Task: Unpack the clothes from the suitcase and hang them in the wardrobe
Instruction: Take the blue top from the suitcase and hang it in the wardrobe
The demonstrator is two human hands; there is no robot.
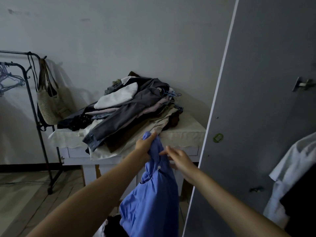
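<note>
So the left hand has its fingers bunched tight around the top of a blue shirt, which hangs in mid-air in front of the tabletop, just beside the open wardrobe door. The right hand has loose, spread fingers touching the fabric near a button, not gripping anything. My worry: the shirt's all scrunched, so it'll probably go on a hanger twisted. It could also catch the clothes pile, which overhangs the edge, and drag it off.
</note>
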